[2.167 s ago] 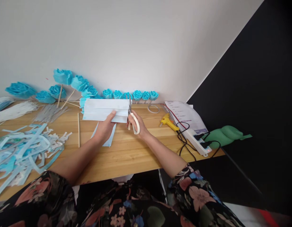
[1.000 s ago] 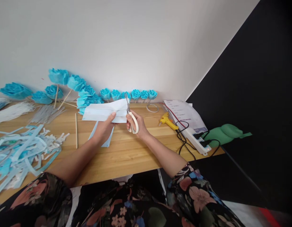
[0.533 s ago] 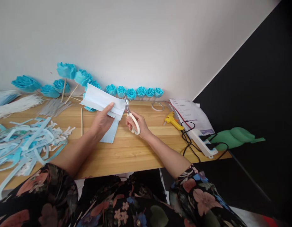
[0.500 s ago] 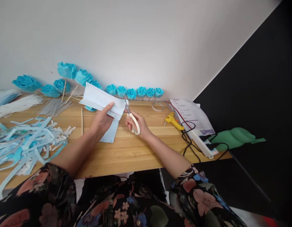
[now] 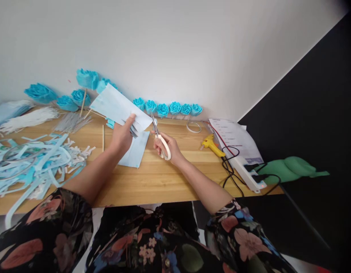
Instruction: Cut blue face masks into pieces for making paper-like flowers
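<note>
My left hand (image 5: 124, 133) is closed on a pale blue sheet (image 5: 118, 106), with the thumb on top and the sheet's lower edge creased beneath it. My right hand (image 5: 166, 146) grips a pair of white-handled scissors (image 5: 165, 148), blades pointing up and away. The blades are close to the sheet's right corner; whether they touch it I cannot tell. Under the left hand, another light blue sheet (image 5: 135, 151) lies flat on the wooden table (image 5: 164, 182).
Blue fabric-like roses (image 5: 174, 108) line the wall. Cut strips (image 5: 41, 163) heap at the left, near white cords (image 5: 33, 118). To the right are a tape ring (image 5: 194, 127), a yellow glue gun (image 5: 212, 145), printed paper (image 5: 235, 136), a power strip (image 5: 249, 174) and a green object (image 5: 291, 168).
The held sheet has turned, its far corner rising and its lower edge folding under my left thumb. More of the flat sheet below now shows. The scissors stay near the sheet's right end.
</note>
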### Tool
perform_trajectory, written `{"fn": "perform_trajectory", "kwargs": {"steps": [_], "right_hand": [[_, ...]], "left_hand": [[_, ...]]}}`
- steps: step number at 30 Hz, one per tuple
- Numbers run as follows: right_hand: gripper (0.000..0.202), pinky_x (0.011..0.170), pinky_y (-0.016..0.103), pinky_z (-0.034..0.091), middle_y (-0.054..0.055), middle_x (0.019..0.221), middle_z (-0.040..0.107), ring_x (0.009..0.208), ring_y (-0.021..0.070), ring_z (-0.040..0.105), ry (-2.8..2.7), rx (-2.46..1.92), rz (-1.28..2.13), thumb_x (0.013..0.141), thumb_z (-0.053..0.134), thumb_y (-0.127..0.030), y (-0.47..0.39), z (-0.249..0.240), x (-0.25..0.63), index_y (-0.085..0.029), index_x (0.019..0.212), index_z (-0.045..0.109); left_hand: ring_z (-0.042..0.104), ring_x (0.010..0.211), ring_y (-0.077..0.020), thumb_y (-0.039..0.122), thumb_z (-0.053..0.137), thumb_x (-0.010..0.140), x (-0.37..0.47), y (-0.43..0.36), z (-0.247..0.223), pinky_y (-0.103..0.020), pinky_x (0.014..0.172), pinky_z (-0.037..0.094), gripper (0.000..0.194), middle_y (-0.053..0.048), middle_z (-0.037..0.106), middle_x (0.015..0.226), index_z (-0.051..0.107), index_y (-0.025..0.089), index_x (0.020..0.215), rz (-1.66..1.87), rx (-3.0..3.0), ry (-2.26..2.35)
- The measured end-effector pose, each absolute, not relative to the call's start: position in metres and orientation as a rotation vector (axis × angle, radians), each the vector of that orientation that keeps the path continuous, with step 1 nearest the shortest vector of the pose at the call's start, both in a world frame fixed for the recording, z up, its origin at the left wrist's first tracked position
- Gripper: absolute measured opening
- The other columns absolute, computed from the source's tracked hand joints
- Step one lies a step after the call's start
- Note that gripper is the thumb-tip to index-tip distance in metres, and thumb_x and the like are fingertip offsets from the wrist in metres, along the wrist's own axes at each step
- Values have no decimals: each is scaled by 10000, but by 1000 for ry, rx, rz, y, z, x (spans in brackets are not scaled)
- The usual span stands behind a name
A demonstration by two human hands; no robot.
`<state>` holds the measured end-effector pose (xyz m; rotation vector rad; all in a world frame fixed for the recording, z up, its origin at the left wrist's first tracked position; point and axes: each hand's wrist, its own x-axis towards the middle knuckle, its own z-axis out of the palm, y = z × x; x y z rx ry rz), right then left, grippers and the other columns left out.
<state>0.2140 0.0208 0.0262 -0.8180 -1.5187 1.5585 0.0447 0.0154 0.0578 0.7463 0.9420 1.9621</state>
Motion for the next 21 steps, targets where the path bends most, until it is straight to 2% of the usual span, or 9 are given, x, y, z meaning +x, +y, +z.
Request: {"fn": "perform_trajectory", "kwargs": {"steps": [6,9,14,21], "right_hand": [[663,412,177,378,-59,634,576,441,45,466,-1417,-842,1537,735,742,-561,25,31,217,-163,1251,620],[668,415,177,376,-59,643,582,442,42,468,-1378,-855,1530,733,743,-568,26,33,219,-169,1254,619],[666,404,182,361,-61,638,573,436,46,476,-1366,-854,1499,737,736,-581,28,34,220,-164,1246,628],[653,409,182,369,-63,636,568,441,44,469,-1375,-846,1513,744,734,-575,29,32,219,-172,1246,626]], "left_hand": [[564,1295,-317,395,797,747,42,17,58,-417,1104,465,399,-112,713,1231,691,171,1060,1918,761,1074],[555,1292,-342,469,758,780,39,16,60,-413,1085,472,387,-124,724,1183,698,157,1001,1906,797,1196],[594,1232,-311,569,700,804,35,18,55,-361,1034,507,427,-105,738,1115,691,165,942,1948,787,1198],[648,1167,-275,566,626,879,35,22,50,-372,984,555,460,-132,708,1199,677,144,1056,1956,639,1044]]}}
